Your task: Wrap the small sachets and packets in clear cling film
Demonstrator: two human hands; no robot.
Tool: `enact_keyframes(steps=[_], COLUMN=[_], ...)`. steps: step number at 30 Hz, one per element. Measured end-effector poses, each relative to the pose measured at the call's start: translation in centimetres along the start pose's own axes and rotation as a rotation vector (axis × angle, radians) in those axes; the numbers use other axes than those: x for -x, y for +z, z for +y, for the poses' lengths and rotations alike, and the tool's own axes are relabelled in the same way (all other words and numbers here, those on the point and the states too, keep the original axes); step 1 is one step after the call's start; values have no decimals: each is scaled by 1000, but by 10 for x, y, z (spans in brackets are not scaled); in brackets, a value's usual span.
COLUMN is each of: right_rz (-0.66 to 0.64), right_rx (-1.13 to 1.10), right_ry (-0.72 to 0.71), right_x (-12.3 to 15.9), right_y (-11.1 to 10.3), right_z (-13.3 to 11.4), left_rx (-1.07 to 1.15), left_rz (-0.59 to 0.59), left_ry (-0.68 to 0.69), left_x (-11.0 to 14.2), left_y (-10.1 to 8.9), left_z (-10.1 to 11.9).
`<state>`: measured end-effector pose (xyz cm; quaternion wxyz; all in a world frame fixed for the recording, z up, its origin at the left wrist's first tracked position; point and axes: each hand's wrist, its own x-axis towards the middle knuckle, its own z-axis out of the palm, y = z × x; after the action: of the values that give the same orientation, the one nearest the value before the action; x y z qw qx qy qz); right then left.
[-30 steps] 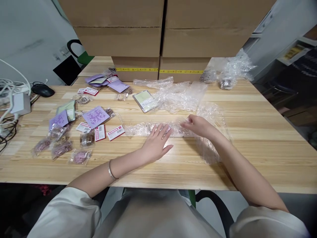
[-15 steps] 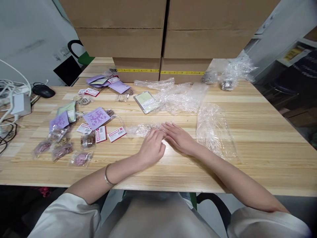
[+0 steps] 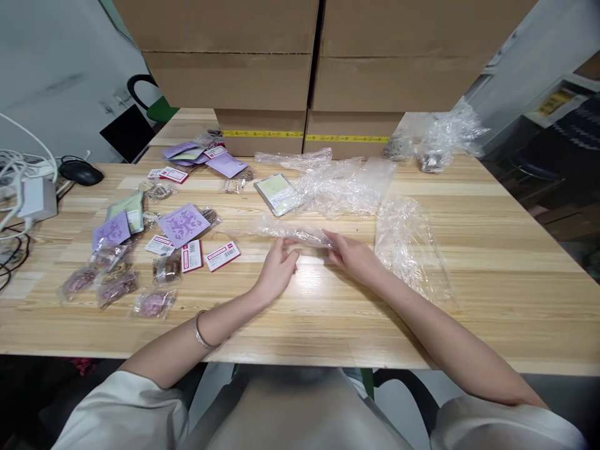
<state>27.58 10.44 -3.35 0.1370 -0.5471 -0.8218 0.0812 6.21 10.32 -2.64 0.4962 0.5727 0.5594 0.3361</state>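
Crosswise in front of me, near the middle of the counter (image 3: pixel 319 331), is a strip of clear plastic wrap (image 3: pixel 304 234), long, narrow and thoroughly crumpled. It is colourless and see-through, with wrinkles running mostly along its length and small white glints where the light catches the folds. Its right part looks thicker and bunched; toward the left it thins to a filmy tail so faint against the pale wood that I can't make out quite where it ends. Whether anything is rolled up inside, I can't tell. With my right hand (image 3: pixel 354 255) I have its right end pinched between thumb and fingers. My left hand (image 3: pixel 274 267) is at the near edge, fingers bent and touching the plastic, thumb held apart from them; whether they really grip it, I can't tell. Just beyond the strip lies a crumpled heap of clear plastic (image 3: pixel 342 186), partly touching a pale green packet (image 3: pixel 275 192) with a white label. Beside my right forearm a wider sheet of the same film (image 3: pixel 409 250) lies spread out, and left of the strip is a red-and-white barcode card (image 3: pixel 223 255).
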Motion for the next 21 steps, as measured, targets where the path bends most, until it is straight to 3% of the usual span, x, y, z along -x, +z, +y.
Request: enact_keyframes(steps=[2, 5, 12, 16, 18, 21], right_rz=[10, 40, -32, -76, -68, 1], right_rx=[-62, -252, -603, -772, -876, -940], right_ry=[-24, -88, -226, -101, -11, -17], right_x=[2, 5, 9, 13, 14, 14], right_y=[-2, -8, -24, -26, -25, -23], right_z=[3, 6, 2, 2, 3, 5], left_rx=[-186, -400, -412, -286, -191, -17], left_rz=[89, 77, -90, -136, -213, -282], left_ry=[206, 433, 626, 623, 540, 382], left_x=[-2, -6, -12, -13, -13, -12], left_y=[-3, -7, -14, -17, -18, -16], left_z=[-3, -7, -1, 4, 4, 7])
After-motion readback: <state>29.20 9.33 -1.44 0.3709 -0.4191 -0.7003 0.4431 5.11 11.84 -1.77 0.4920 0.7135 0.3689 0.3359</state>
